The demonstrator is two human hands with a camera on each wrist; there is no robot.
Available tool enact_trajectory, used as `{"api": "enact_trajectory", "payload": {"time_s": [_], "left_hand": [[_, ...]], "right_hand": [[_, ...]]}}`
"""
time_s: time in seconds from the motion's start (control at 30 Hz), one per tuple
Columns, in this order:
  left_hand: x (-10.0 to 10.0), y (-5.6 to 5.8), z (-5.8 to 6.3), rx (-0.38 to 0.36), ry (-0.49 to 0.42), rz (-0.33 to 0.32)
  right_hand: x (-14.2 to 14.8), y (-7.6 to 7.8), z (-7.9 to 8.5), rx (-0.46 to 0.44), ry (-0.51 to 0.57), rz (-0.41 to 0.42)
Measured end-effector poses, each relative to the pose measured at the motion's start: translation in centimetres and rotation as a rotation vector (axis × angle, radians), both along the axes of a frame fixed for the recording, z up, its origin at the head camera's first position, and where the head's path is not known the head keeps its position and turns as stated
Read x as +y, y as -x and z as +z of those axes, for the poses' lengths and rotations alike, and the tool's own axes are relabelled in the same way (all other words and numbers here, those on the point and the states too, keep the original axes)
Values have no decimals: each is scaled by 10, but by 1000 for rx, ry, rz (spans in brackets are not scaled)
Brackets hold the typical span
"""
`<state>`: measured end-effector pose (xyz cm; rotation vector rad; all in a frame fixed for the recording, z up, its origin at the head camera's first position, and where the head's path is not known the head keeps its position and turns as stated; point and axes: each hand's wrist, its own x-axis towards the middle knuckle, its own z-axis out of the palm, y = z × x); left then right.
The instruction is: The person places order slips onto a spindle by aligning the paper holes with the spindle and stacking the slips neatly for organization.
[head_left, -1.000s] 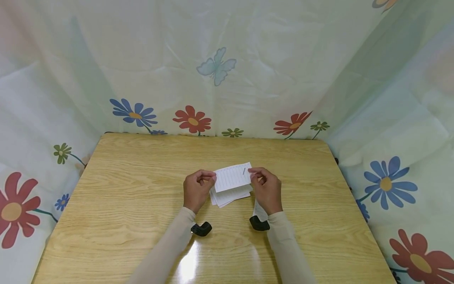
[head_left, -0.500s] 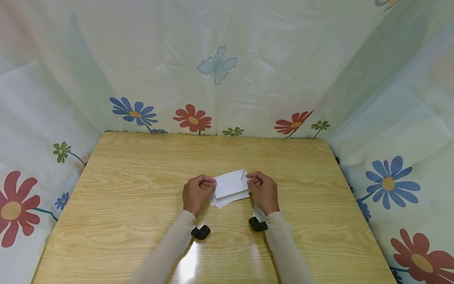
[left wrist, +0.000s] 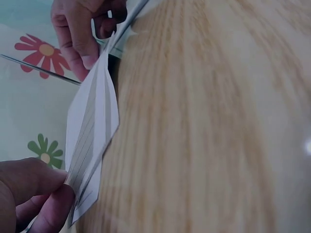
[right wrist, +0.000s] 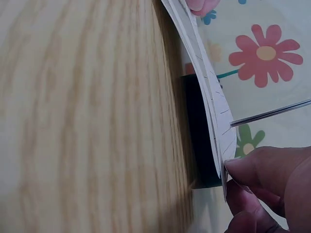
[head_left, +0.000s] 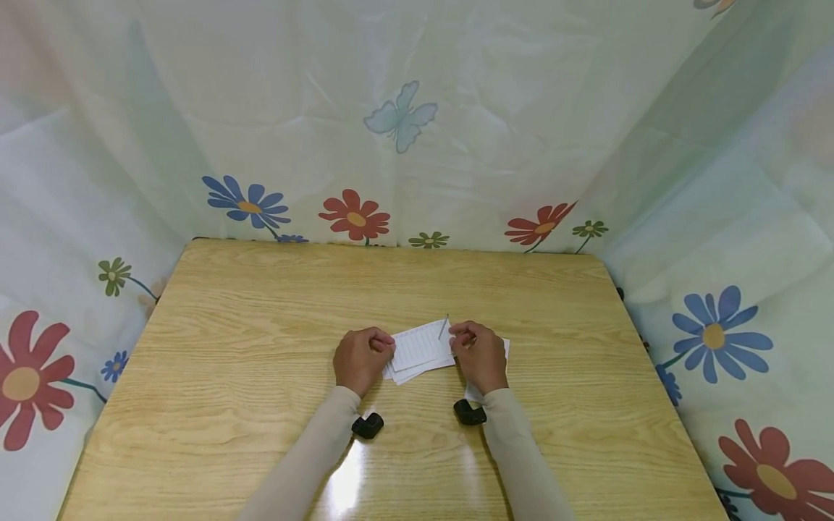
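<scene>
A lined white paper slip (head_left: 415,347) lies low over the table, with my left hand (head_left: 360,362) pinching its left edge between thumb and fingers. At its right edge my right hand (head_left: 481,358) pinches the same slip, best seen in the right wrist view. A thin metal spike (head_left: 444,327) stands up through the slip near that right end; its shaft (right wrist: 272,114) leaves the paper's upper face. Below are more white slips (head_left: 410,375). Under the papers a dark base (right wrist: 201,131) shows on the table.
Another white paper (head_left: 474,394) lies partly hidden beneath my right hand and wrist. The wooden table (head_left: 260,304) extends around the hands, and a flowered curtain (head_left: 293,130) hangs behind and at both sides. Each wrist wears a black camera (head_left: 368,426).
Both hands have lowered the slip toward the slips beneath, moving slightly nearer me. More of the spike now sticks out above it. The paper under my right hand shows more.
</scene>
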<state>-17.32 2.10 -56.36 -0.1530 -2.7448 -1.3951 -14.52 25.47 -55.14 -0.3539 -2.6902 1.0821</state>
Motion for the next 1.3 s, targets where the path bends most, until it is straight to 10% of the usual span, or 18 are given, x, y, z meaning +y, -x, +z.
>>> {"api": "enact_trajectory", "payload": {"time_s": [0.63, 1.07, 1.3], "left_hand": [[3, -4, -4, 56, 100, -15], [38, -47, 13, 270, -58, -36], [61, -66, 11, 264, -128, -69]], "right_hand": [[20, -11, 1, -22, -18, -58], [59, -19, 17, 12, -27, -132], [70, -21, 13, -40, -39, -126]]}}
